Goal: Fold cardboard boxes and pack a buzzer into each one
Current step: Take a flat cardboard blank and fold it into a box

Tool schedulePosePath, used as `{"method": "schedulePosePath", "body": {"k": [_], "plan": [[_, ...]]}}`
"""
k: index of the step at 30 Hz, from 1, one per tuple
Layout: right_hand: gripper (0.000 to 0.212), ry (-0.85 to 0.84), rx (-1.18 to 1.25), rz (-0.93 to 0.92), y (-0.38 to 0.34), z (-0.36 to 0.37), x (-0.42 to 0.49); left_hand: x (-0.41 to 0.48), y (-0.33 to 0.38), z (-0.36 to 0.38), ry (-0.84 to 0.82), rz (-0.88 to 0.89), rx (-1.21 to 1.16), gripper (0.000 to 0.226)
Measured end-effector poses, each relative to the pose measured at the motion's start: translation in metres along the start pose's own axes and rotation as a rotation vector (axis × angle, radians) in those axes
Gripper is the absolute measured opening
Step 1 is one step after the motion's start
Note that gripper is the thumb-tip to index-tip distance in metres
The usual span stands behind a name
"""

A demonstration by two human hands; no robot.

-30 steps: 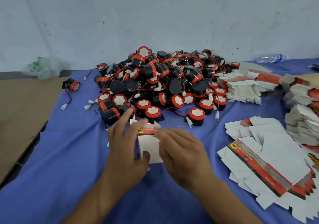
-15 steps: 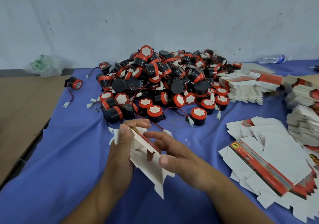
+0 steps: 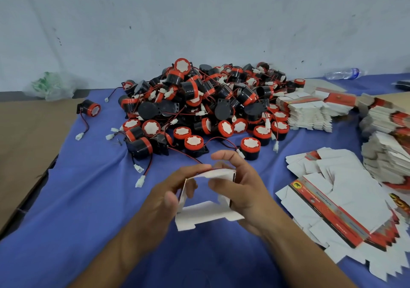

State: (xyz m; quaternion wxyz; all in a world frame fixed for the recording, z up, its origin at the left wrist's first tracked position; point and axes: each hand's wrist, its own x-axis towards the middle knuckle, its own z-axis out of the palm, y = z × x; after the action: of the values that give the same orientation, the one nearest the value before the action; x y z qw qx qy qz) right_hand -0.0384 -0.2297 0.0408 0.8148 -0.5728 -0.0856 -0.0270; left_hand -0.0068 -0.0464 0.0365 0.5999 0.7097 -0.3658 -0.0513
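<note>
While both hands hold it up just above the blue-clothed worktop [image 3: 88, 199], the cardboard box [image 3: 208, 214] sits near the middle of the scene, half opened into a rough tube. Its white inner faces show, and one long flap hangs toward the near side. The left hand [image 3: 168, 195] grips the box's left wall, with the fingers curled over the top edge and the thumb on the near face. The right hand [image 3: 243, 190] pinches the right wall, its thumb inside the opening and its fingers wrapped over the far side. A thin strip of red print shows along the top fold between the two hands.

Just beyond the hands lies the pile of buzzers [image 3: 199, 103], black drums with red rims, white faces and red-and-black wires ending in white plugs. One stray buzzer [image 3: 89, 109] lies apart at the far left of the cloth. To the right, flat box blanks [image 3: 332, 201] are fanned out white side up, one showing a red printed band. Stacks of blanks [image 3: 310, 112] stand farther right and behind. A brown cardboard sheet [image 3: 26, 136] covers the left side, with a crumpled plastic bag [image 3: 51, 86] at the wall and a water bottle [image 3: 343, 74] lying at the far right.
</note>
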Motion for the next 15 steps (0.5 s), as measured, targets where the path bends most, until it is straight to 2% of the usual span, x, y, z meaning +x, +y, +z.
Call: {"method": "schedulePosePath", "body": {"k": [2,6,8,11,12,14,15], "plan": [[0.024,0.010,-0.057,-0.011,0.002,0.001,-0.001,0.003,-0.001,0.001,0.042,-0.036,0.007,0.052],[0.012,0.046,-0.103,-0.012,0.003,0.003,-0.001,0.004,-0.004,0.000,0.003,-0.082,-0.025,0.041],[0.010,0.055,-0.149,-0.007,0.004,0.006,-0.002,0.004,-0.006,-0.001,0.044,-0.109,-0.028,0.037],[0.031,-0.077,-0.224,-0.088,0.005,0.010,-0.008,0.006,-0.006,-0.002,0.224,-0.141,-0.007,0.025],[0.034,-0.141,-0.271,-0.134,0.004,0.012,-0.010,0.008,-0.007,-0.002,0.281,-0.163,0.002,0.025],[0.026,-0.235,-0.329,-0.186,0.004,0.014,-0.012,0.007,-0.009,-0.006,0.363,-0.225,-0.003,0.027],[0.030,-0.232,-0.307,-0.171,0.005,0.016,-0.011,0.006,-0.010,-0.006,0.371,-0.230,-0.029,0.027]]}}
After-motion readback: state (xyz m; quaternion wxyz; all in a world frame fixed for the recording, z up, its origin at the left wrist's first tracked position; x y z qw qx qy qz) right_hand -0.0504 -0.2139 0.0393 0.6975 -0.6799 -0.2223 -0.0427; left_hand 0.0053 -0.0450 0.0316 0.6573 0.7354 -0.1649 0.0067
